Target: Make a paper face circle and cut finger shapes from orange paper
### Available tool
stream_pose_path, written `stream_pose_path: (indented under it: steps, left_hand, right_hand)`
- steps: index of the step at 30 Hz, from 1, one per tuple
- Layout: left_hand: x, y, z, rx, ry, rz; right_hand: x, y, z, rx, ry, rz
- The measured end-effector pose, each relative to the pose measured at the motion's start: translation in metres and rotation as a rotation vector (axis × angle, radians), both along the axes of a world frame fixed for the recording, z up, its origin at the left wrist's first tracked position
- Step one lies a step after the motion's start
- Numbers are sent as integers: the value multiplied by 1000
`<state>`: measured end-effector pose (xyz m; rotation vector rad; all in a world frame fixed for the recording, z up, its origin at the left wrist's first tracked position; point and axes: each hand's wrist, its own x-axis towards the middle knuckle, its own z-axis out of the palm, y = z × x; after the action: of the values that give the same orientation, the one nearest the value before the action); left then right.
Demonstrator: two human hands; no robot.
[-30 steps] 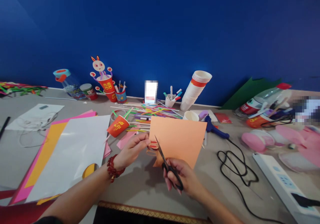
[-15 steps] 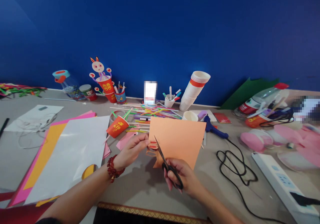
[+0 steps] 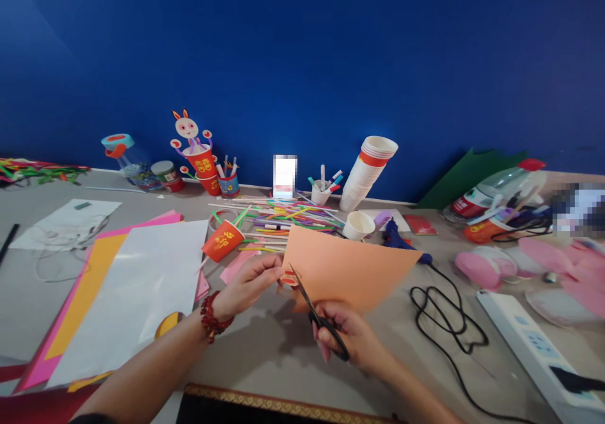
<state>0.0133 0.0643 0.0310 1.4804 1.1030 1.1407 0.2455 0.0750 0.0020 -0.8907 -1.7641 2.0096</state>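
Note:
My left hand (image 3: 253, 280) pinches the left edge of a sheet of orange paper (image 3: 350, 266), beside small red-and-white shapes drawn on it. In my right hand (image 3: 343, 329) is a pair of black-handled scissors (image 3: 305, 293), fingers through the loops. The blades point up and left and lie against the paper close to the drawn shapes. Both hands hold the paper's corner above the table. Just behind my left hand lie a red paper cup (image 3: 223, 241) with green strips in it and pink paper scraps (image 3: 239, 265).
Left lies a stack of white (image 3: 137, 285), yellow and pink sheets. Colourful pipe cleaners (image 3: 293, 213) and a stack of paper cups (image 3: 366, 172) are at the back. A blue glue gun (image 3: 394, 235), its black cord (image 3: 449, 310) and a power strip (image 3: 529, 342) lie right.
The orange paper has turned, its right side swinging outward and up to the right over part of the glue gun. Both hands stay nearly in place.

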Motion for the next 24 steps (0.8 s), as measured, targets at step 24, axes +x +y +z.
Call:
stream_pose_path:
  steps: [24]
  left_hand:
    - [-2, 3, -4, 27, 34, -54]
  right_hand:
    - [6, 3, -8, 79, -19, 55]
